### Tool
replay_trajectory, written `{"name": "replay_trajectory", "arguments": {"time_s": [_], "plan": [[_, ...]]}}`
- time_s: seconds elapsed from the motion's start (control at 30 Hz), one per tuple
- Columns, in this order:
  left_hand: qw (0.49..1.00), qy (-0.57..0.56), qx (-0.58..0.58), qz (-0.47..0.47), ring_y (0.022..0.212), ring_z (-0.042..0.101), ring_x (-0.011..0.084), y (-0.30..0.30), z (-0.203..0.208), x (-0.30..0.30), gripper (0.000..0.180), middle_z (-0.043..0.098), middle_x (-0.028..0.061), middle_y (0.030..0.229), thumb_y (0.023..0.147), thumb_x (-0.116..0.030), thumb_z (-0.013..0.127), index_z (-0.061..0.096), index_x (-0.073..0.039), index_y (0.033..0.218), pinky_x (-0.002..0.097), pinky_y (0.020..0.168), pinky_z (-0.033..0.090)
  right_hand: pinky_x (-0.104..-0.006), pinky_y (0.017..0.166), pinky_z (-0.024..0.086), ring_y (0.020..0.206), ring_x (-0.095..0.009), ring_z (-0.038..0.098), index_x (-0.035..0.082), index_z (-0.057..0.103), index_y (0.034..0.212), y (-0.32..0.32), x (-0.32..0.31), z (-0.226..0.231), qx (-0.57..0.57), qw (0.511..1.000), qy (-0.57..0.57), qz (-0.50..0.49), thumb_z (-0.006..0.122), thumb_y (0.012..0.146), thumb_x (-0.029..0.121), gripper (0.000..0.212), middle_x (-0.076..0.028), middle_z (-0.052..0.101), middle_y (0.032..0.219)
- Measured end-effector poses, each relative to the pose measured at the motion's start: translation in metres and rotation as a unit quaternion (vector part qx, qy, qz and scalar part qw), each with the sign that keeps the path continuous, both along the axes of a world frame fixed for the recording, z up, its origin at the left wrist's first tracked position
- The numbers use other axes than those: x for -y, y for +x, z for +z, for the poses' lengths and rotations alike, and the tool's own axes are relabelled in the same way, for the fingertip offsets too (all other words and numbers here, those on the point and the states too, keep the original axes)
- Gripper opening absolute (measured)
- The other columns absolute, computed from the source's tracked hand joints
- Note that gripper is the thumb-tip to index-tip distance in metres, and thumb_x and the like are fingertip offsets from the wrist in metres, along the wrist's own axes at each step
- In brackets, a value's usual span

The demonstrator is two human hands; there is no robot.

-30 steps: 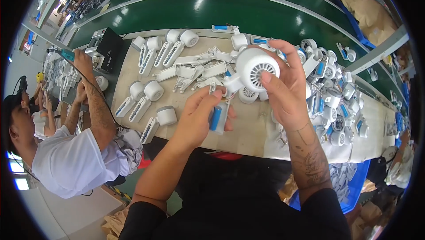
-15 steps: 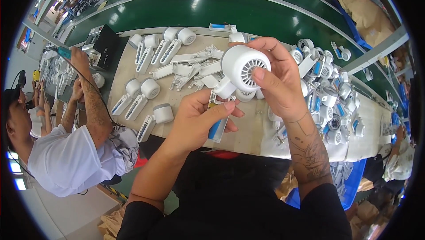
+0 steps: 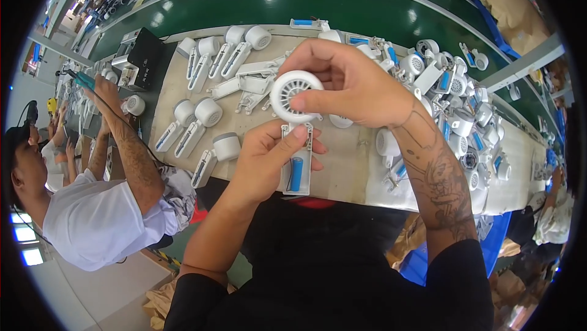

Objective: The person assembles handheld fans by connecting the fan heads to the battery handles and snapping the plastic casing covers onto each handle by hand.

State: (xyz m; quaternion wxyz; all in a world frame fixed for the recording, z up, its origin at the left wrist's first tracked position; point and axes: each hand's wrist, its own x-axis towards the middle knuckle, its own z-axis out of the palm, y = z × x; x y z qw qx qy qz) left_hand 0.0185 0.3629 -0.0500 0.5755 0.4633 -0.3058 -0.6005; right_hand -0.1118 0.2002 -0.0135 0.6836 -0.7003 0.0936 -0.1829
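A white handheld fan is between my hands above the bench, its round slotted head (image 3: 295,81) turned up toward me. My right hand (image 3: 354,83) grips that head from above and the right, thumb on the slots. Below it, my left hand (image 3: 266,160) is closed around the upper part of the open handle (image 3: 304,185), thumb pressed near the joint. A blue battery cell (image 3: 296,174) lies inside the handle. Fingers hide part of the joint and the far side of the head. White handle shells (image 3: 247,86) lie just beyond my left hand.
Several fans (image 3: 208,111) stand in rows at left on the bench cover (image 3: 342,172). A large heap of fans (image 3: 455,117) lies right. A black box (image 3: 139,62) stands back left. Beside me, a co-worker (image 3: 101,221) holds a teal-handled tool (image 3: 82,79). A blue bin (image 3: 495,245) sits lower right.
My hands have brought the fan leftward and lower. Its head has turned to face me more squarely, and the handle now hangs nearly straight with its open side showing.
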Motion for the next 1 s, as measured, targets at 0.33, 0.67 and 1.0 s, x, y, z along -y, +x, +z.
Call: {"name": "replay_trajectory", "arguments": {"time_s": [0.33,0.67,1.0], "plan": [[0.974,0.044,0.108,0.193,0.083,0.063,0.0101,0.074,-0.038,-0.037,0.028,0.07,0.0094,0.115,0.101,-0.02,0.059,0.064,-0.001,0.121,0.0237,0.072,0.047,-0.0407,0.084,0.054,0.095,-0.029,0.068,0.011,0.073,0.102,0.025,0.054,-0.077,-0.236,0.844,-0.445,-0.183,0.071,0.078,0.013,0.024,-0.01,0.072,0.095],[0.97,0.019,-0.061,0.235,0.068,0.054,0.0113,0.078,-0.037,-0.027,0.042,0.069,0.0137,0.116,0.103,-0.033,0.052,0.059,0.001,0.127,0.0249,0.062,0.045,-0.0354,0.067,0.049,0.074,-0.023,0.063,0.007,0.073,0.085,0.022,0.029,-0.058,-0.219,0.761,-0.565,-0.232,0.068,0.088,0.022,0.016,-0.008,0.069,0.075],[0.979,-0.073,-0.049,0.183,0.078,0.061,0.0123,0.032,-0.036,0.005,0.049,0.066,0.0157,0.122,0.104,-0.038,0.05,0.054,0.002,0.132,0.0259,0.066,0.049,-0.0208,0.073,0.048,0.082,-0.005,0.063,-0.001,0.068,0.105,0.003,-0.073,-0.06,-0.072,0.976,0.13,-0.159,0.062,0.101,0.023,0.025,-0.003,0.071,0.09]]}}
